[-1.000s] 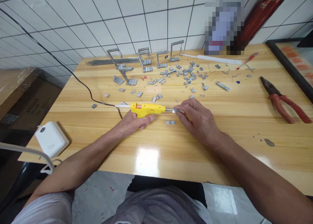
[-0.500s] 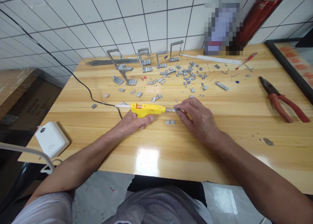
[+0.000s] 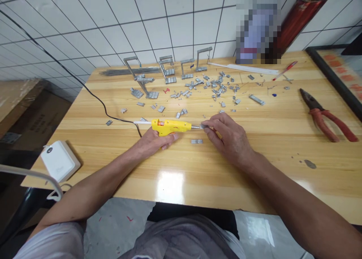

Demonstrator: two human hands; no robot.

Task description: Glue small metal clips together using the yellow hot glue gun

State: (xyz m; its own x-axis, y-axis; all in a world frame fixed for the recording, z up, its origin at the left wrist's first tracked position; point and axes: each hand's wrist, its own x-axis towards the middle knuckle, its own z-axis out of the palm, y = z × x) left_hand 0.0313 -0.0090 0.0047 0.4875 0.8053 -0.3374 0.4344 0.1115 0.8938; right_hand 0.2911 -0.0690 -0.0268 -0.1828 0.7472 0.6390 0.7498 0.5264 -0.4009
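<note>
My left hand (image 3: 155,140) is wrapped round the handle of a yellow hot glue gun (image 3: 172,126), its nozzle pointing right. A white glue stick (image 3: 142,122) sticks out of the gun's back end. Between thumb and fingers, my right hand (image 3: 227,136) pinches a small flat grey piece (image 3: 203,126), partly hidden by the fingertips. The nozzle tip meets the near end of that piece, or lies right beside it. Just below, on the table, lies a short grey segmented strip (image 3: 197,141).
Several grey stands with hooked arms (image 3: 169,70) stand along the back, before scattered grey pieces (image 3: 219,87). Red-handled pliers (image 3: 322,117) lie at right, a white boxy device (image 3: 60,161) at left. The gun's black cord (image 3: 96,96) runs up left. A pen (image 3: 285,71) lies at the back.
</note>
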